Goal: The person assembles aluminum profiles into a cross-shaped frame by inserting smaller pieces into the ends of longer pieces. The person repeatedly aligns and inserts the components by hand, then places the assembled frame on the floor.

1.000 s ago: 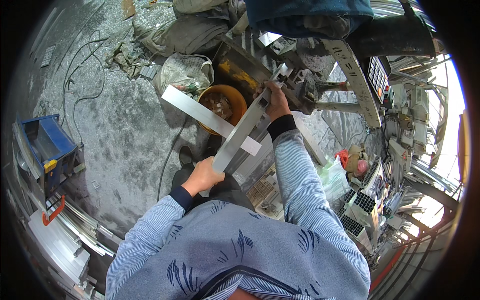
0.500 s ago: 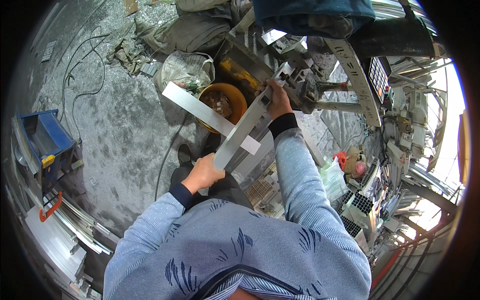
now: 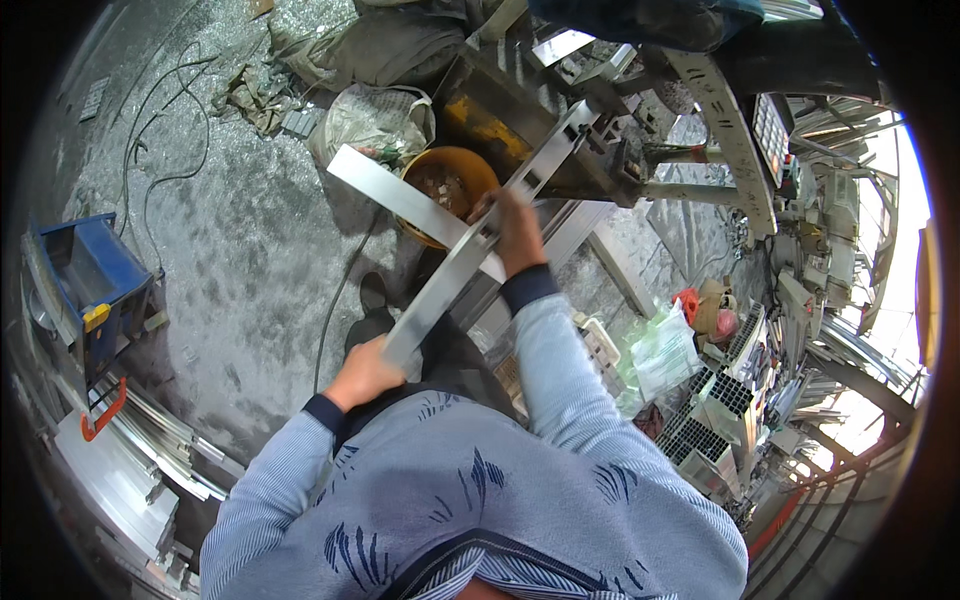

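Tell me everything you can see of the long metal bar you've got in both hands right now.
The metal bar is a long, flat-sided, silvery strip, aluminium by its look, with a dull sheen. It runs slantwise from the left hand, which grips its near end, up to the machine, where its far end rests. The right hand holds it about midway. It crosses over a second silvery bar lying the other way, above an orange bucket. Its end at the machine is partly hidden.

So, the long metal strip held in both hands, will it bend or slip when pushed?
The long metal strip looks straight between left hand and right hand, so probably stiff. Its shiny, smooth face may be slippery. Being thin and narrow, it is likely light for its length.
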{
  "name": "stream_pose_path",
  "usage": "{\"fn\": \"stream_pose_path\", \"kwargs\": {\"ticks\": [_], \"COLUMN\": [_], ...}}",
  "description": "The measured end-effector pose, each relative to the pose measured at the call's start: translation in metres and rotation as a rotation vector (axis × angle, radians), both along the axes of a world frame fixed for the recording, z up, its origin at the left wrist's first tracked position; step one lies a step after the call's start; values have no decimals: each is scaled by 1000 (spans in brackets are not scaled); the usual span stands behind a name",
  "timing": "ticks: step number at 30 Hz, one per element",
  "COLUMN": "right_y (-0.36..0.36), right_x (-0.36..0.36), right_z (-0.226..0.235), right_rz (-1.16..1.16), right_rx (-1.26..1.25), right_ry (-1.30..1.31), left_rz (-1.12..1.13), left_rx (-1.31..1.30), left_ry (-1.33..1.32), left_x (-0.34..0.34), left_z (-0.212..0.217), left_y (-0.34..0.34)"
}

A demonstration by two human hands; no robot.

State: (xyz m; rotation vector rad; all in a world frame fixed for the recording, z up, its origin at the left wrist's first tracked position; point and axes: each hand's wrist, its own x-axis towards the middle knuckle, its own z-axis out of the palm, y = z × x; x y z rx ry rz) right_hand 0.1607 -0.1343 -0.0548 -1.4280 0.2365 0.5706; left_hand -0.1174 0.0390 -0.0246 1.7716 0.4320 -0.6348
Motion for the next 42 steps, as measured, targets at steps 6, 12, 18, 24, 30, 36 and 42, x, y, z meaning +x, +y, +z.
{"fn": "stream_pose_path", "kwargs": {"ticks": [6,12,18,24,30,36,42], "right_y": [55,58,53,53,21,-50,-102], "right_x": [-114,-112,-52,30,61,-16,-84], "right_z": [15,115,190,248,225,135,75], "right_rz": [-8,474,55,-147,-124,61,219], "right_rx": [408,219,-135,-612,-290,-426,-588], "right_ry": [361,-40,-552,-690,-836,-402,-248], "left_rz": [-35,37,133,209,243,251,289], "left_rx": [48,2,63,232,-233,-508,-621], "left_ry": [268,218,-234,-507,-336,-383,-348], "left_x": [-123,-120,-48,40,140,269,398], "left_z": [-3,18,36,66,86,135,222], "left_y": [85,117,80,36,13,0,-31]}}
